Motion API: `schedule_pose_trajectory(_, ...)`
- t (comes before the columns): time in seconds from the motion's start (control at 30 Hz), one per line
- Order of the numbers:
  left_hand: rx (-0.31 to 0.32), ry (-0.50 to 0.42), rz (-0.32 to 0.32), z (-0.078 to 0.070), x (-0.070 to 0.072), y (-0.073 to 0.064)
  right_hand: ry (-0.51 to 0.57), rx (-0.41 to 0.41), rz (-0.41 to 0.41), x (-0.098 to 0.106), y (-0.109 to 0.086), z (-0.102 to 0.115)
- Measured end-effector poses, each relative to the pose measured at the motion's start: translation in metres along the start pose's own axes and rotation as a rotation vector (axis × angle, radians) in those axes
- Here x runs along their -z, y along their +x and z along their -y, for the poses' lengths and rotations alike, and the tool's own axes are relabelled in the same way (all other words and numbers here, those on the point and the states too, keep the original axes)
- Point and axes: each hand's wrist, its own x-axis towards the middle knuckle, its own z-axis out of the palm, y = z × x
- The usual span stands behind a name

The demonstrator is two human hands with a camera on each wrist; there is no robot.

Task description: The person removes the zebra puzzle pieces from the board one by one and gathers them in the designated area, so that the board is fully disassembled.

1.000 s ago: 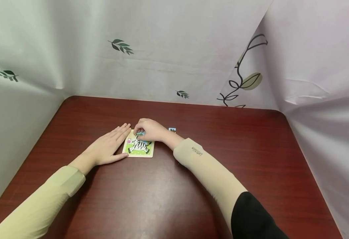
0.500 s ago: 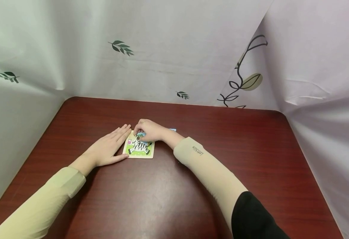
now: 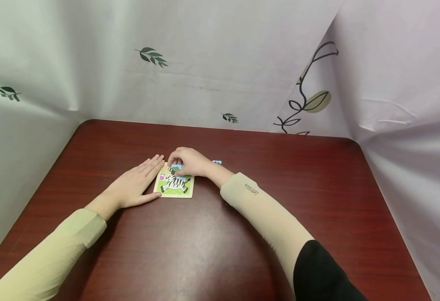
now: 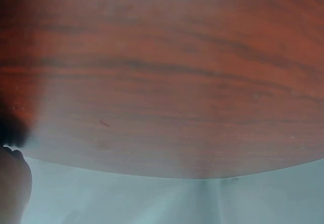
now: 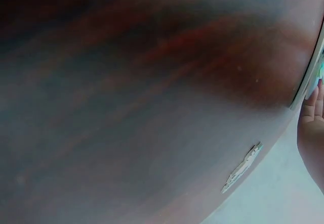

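Observation:
A small square puzzle board [image 3: 175,194] with a running zebra picture lies on the table. My left hand [image 3: 137,186] is flat with straight fingers along its left edge, the thumb at the near left corner. Over the upper part of the board my right hand [image 3: 193,163] pinches a blue-and-green puzzle piece [image 3: 177,167] between thumb and fingers. Part of the board is hidden beneath that hand. In the right wrist view the right hand [image 5: 313,133] shows at the edge beside the board's side. Only a sliver of the left hand [image 4: 12,183] shows in the left wrist view.
Right of the board, partly behind the right wrist, lies a loose puzzle piece [image 3: 217,161], seen low as a jagged-edged flat piece [image 5: 242,168] in the right wrist view. The red-brown table [image 3: 280,188] is enclosed by pale curtains [image 3: 205,62].
The piece in my right hand has shifted slightly, and more of its blue face shows. The right hand has risen a little; the left hand keeps its place at the board.

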Motion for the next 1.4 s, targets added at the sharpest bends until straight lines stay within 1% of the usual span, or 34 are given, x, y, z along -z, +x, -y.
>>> schedule_pose_trajectory(0.17, 0.006, -0.005, -0.002, -0.0011, 0.0003, -0.0005, -0.041, -0.005, -0.003, 0.0012, -0.0008, 0.0018)
schedule_pose_trajectory(0.3, 0.007, -0.004, -0.002, -0.002, 0.0012, -0.0005, -0.084, 0.011, -0.004, 0.0019, -0.0008, 0.0032)
schedule_pose_trajectory(0.47, 0.006, -0.007, -0.003, -0.0021, 0.0014, -0.0004, -0.099, 0.018, -0.001, 0.0018, -0.0004, 0.0036)
schedule_pose_trajectory(0.83, 0.019, -0.011, 0.018, -0.0028, 0.0011, -0.0023, -0.079, -0.031, -0.014, -0.0031, -0.0025, 0.0038)
schedule_pose_trajectory(1.07, 0.021, -0.012, 0.021, -0.0026, 0.0005, -0.0025, -0.031, -0.041, -0.034, -0.0047, -0.005, 0.0043)
schedule_pose_trajectory(1.27, 0.006, -0.014, -0.001, -0.0011, -0.0005, -0.0009, 0.013, -0.033, -0.069, -0.0048, -0.0054, 0.0011)
schedule_pose_trajectory(1.4, -0.006, -0.01, -0.019, 0.0002, -0.0017, -0.0003, 0.028, -0.029, -0.072, -0.0039, -0.0051, -0.0016)
